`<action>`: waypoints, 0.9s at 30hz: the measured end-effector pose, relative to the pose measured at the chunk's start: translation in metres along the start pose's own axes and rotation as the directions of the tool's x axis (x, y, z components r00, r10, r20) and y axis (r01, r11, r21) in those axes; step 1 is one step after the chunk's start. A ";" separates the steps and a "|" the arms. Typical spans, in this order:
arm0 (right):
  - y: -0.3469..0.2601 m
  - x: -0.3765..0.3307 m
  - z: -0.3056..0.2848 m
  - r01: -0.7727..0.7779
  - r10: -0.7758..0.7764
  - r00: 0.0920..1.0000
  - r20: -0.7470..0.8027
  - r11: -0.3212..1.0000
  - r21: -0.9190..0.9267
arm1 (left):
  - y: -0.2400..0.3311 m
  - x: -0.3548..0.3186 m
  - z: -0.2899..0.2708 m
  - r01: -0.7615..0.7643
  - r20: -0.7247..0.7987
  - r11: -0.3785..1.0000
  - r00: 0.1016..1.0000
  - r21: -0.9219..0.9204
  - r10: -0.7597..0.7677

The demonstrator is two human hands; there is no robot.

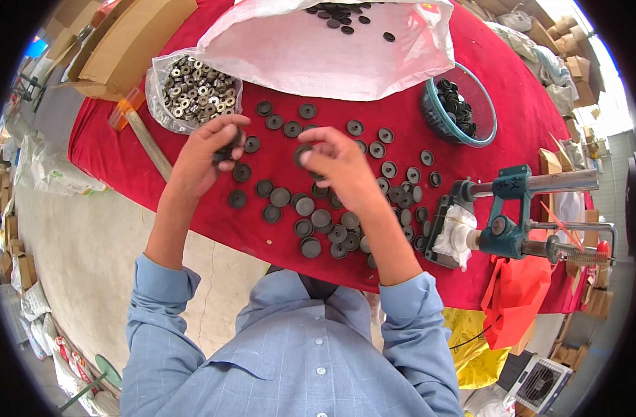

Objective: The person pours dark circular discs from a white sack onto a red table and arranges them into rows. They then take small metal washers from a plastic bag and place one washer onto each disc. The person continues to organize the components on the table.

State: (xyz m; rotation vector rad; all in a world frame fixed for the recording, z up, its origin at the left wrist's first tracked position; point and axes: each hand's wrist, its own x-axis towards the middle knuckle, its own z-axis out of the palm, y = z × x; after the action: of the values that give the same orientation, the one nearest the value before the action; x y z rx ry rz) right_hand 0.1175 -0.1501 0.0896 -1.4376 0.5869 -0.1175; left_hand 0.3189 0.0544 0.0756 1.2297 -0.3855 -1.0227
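Our left hand (210, 149) pinches a few black discs (229, 151), right hand (332, 161) grips one disc (303, 154). Approx. early going imo: loads of loose discs (332, 222) on the red cloth (123, 160).

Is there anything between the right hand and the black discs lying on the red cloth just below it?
Nothing visible. The right hand holds one black disc above the scattered discs on the red cloth, with open space between them.
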 end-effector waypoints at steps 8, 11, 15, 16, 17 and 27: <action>0.001 -0.017 -0.044 -0.050 0.012 0.998 0.063 0.768 0.638 | -0.021 -0.035 -0.025 -0.009 -0.179 0.888 0.980 -0.459 -0.082; 0.008 -0.019 -0.048 -0.005 -0.015 0.999 0.035 0.848 0.530 | -0.024 -0.043 -0.019 -0.037 -0.130 0.911 0.991 -0.412 -0.019; 0.011 -0.026 -0.043 0.172 -0.172 0.985 0.015 0.978 -0.115 | -0.028 -0.049 0.005 -0.010 -0.162 0.920 0.984 0.393 0.080; 0.021 -0.026 -0.041 0.195 -0.211 0.977 -0.009 0.918 -0.347 | -0.031 -0.048 0.013 -0.125 -0.072 0.803 0.976 0.582 0.204; 0.028 -0.027 -0.040 0.282 -0.319 0.948 0.012 0.817 -0.503 | -0.036 -0.047 0.021 -0.237 0.042 0.638 0.951 0.733 0.305; 0.029 -0.042 -0.012 0.254 -0.374 0.922 0.103 0.379 -0.890 | -0.037 -0.042 0.048 -0.272 0.188 0.283 0.938 0.920 0.292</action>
State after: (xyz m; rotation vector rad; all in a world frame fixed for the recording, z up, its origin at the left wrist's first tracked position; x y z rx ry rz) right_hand 0.0686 -0.1389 0.0744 -2.6411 0.4557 -0.2136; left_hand 0.2460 0.0607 0.0695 2.1143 -1.2889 -0.3747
